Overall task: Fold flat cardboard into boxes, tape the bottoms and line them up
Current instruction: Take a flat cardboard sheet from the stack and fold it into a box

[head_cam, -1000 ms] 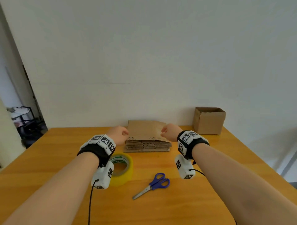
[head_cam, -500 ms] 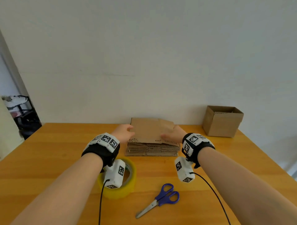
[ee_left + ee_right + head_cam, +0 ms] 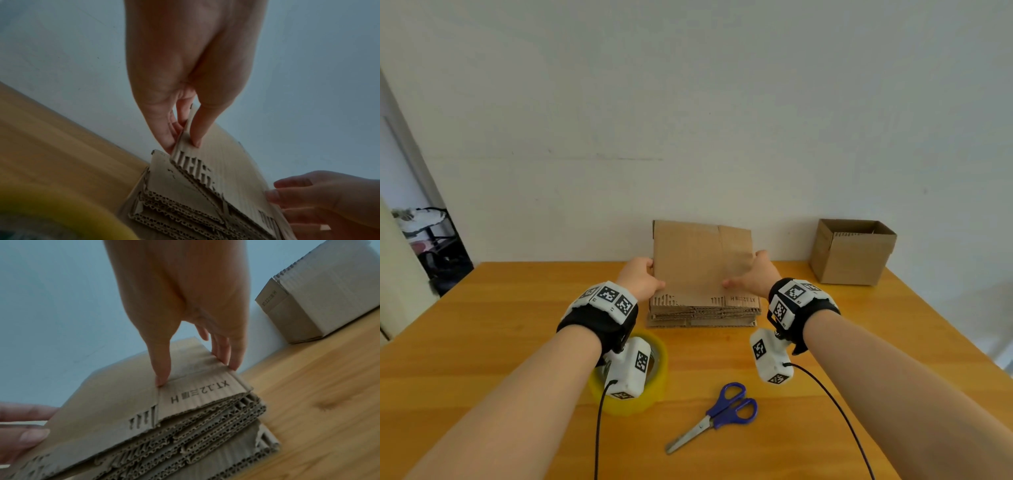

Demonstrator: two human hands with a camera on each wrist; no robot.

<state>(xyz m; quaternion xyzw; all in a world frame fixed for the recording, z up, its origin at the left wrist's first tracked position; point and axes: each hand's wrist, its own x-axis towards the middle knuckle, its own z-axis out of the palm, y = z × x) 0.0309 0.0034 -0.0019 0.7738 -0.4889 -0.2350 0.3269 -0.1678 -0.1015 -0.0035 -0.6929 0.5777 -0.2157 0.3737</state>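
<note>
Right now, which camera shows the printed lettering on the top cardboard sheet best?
The right wrist view: the lettering on the top cardboard sheet is large and sharp, beside the right hand pinching the sheet's edge. The head view shows it tiny. The left wrist view catches a dark, blurred part.

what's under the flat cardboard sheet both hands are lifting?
Under the flat brown cardboard sheet, pinched by the left hand and right hand, lies a stack of flattened corrugated cardboard on the wooden table. The raised sheet hides the stack's far part.
</note>
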